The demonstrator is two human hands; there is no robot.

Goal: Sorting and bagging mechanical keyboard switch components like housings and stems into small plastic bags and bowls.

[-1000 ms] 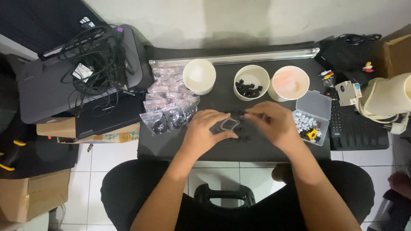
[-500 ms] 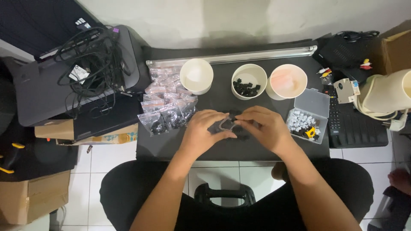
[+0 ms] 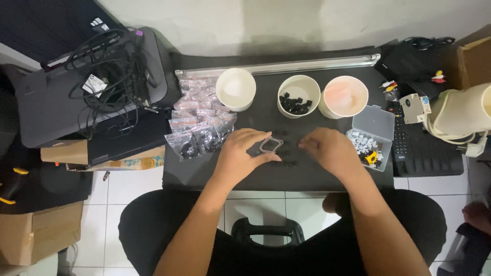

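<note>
Small clear bag [image 3: 270, 145], square, empty-looking, pinched at its edge by left hand [image 3: 240, 156] above the middle of the black table [image 3: 204, 174]. Right hand [image 3: 330, 149] just beside, fingers curled down onto small black parts [image 3: 285, 153]; grip not discernible. Left of the hands: heap of clear bags [image 3: 199, 130] with pink tops and dark contents. Behind: white cup [image 3: 236, 89], cup of black parts [image 3: 298, 96], pinkish cup [image 3: 343, 96]. Right: clear plastic box [image 3: 371, 135], white and yellow pieces inside.
</note>
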